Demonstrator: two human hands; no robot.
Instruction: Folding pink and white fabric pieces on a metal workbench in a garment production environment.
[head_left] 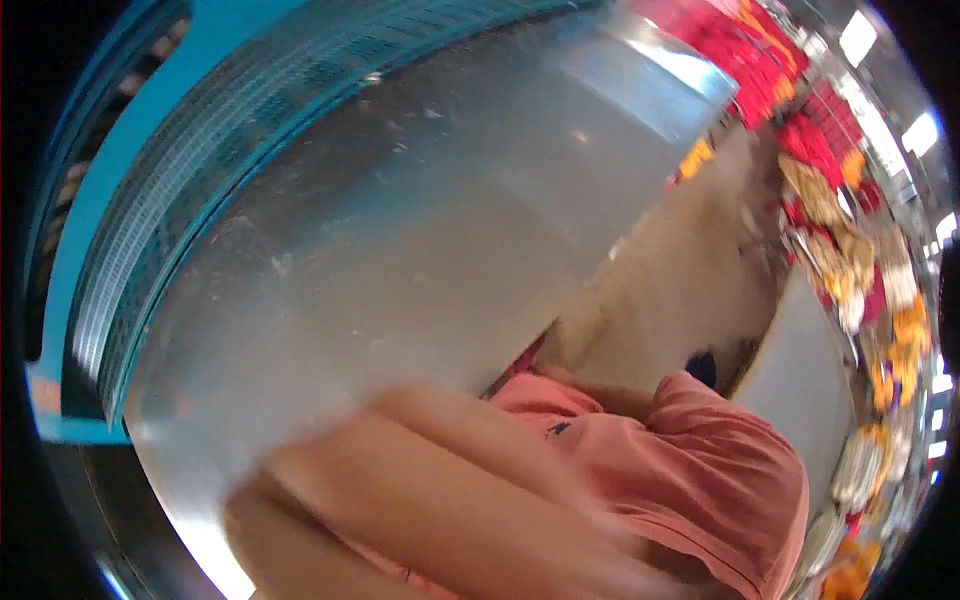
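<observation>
A large, motion-smeared stretch of bare skin [420, 490] fills the lower middle, very close to me. It is my own arm or hand, most likely the left, but its fingers cannot be made out. Behind it is my salmon-pink shirt [700, 470], with a small dark mark on the chest. A second bare forearm [610, 396] shows between the folds of the shirt; its hand is hidden. No held object is visible. Nearest to the smeared arm is a wide, shiny metal tabletop [430, 240] with scuffs and pale specks.
A teal machine frame [130, 130] with mesh panels borders the tabletop on the left. To the right, brown floor [680, 260] runs beside a grey table [800, 360]. Beyond lie heaps of red cloth [815, 135] and yellow-orange cloth [905, 345].
</observation>
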